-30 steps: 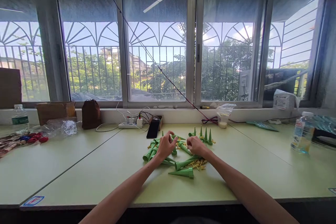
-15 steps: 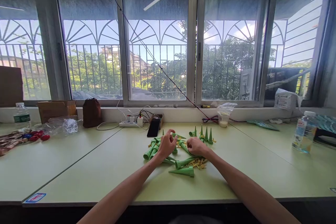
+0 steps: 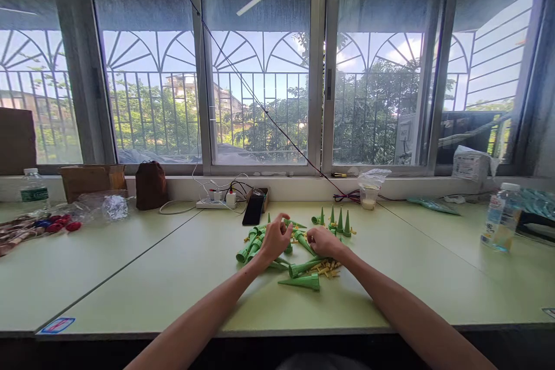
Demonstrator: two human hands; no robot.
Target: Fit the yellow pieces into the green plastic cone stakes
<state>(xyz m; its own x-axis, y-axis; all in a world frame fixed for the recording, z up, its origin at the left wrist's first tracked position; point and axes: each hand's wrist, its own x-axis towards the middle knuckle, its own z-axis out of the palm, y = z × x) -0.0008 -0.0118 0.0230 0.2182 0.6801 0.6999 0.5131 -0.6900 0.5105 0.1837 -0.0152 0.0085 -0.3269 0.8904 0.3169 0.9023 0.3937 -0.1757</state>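
My left hand is over the left part of a pile of green plastic cones. Its fingers are curled, with the index finger raised; a green piece shows just below them, and I cannot make out what they grip. To its right, my right hand is closed with fingertips pressed together, facing the left hand; anything inside is hidden. Small yellow plastic pieces lie below my right hand. One loose green cone lies on its side nearest me. Several green cones stand upright behind my right hand.
A phone leans on a small box behind the pile, beside a power strip with cables. At right stands a drink bottle; a plastic cup is by the window. A brown pouch and red balls are left.
Both hands keep nearly the same place and pose over the pile. The whole view has shifted very slightly; no cone has visibly moved.
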